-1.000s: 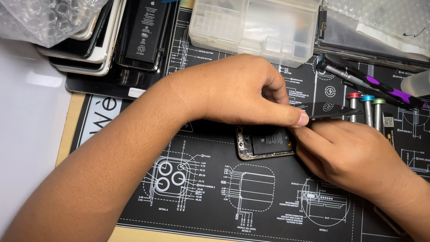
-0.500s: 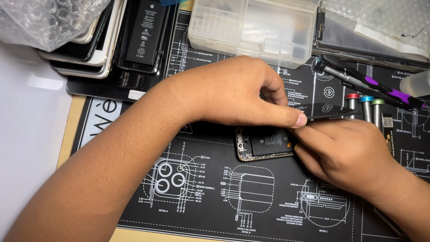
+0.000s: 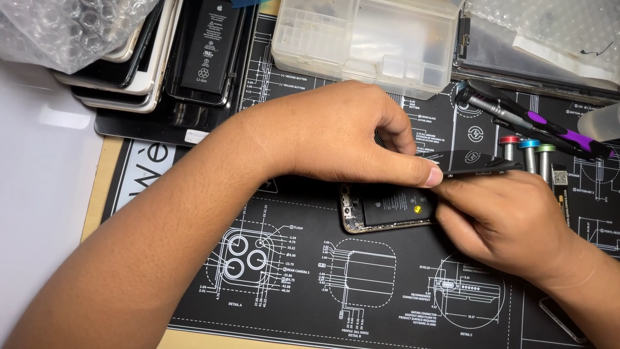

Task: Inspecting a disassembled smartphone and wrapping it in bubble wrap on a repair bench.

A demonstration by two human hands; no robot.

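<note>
An opened phone body (image 3: 387, 208) lies on a black repair mat (image 3: 290, 284), its black battery and gold frame showing. Its dark screen panel (image 3: 475, 163) is tilted up on the right side. My left hand (image 3: 342, 139) reaches across from the left, thumb and fingers pinching the lifted screen's near edge. My right hand (image 3: 500, 216) comes in from the lower right, covers the phone's right end and holds the screen from below.
A clear plastic parts box (image 3: 365, 42) stands at the back. Stacked phones and a loose battery (image 3: 206, 45) lie back left under bubble wrap (image 3: 64, 29). Screwdrivers (image 3: 526, 155) and a purple-handled tool (image 3: 549, 129) rest at right. White surface at left.
The screen panel has been raised higher off the phone body on the right side. Both hands have stayed on it and shifted only slightly.
</note>
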